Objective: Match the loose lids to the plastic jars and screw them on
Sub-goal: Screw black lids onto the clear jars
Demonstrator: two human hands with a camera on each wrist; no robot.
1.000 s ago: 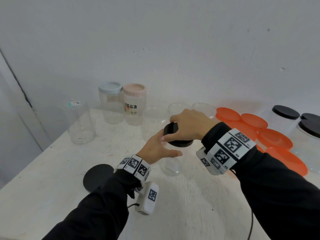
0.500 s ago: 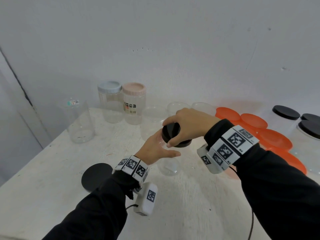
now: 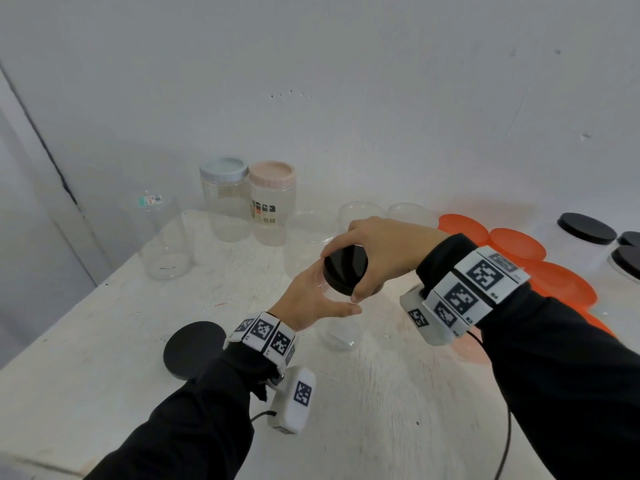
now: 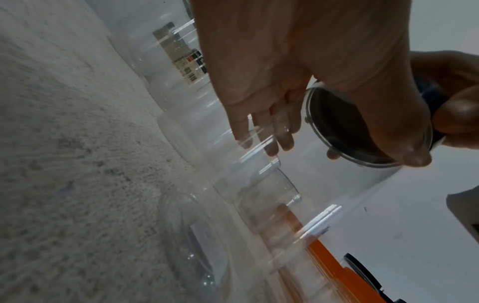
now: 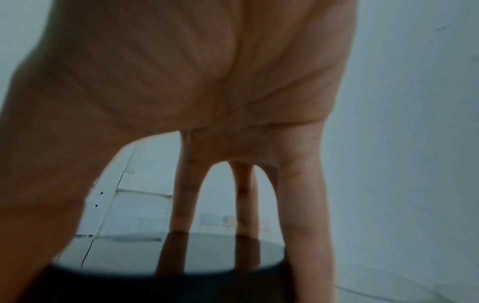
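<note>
My left hand grips a small clear plastic jar from the left. Its thumb curls across the front and its fingers show through the clear wall. My right hand comes from above and grips a black round lid at the jar's mouth. The lid is tipped, with its top face toward me. In the right wrist view, fingers reach down over the lid's glossy top. In the left wrist view the lid shows from below through the jar. Whether the jar's base touches the table I cannot tell.
A larger black lid lies on the white table beside my left wrist. An open clear jar stands far left. A blue-lidded jar and a pink-lidded jar stand behind. Orange lids and black-lidded jars crowd the right.
My right hand has rolled on the lid, and its top face now shows more toward me. Both hands have kept their hold.
</note>
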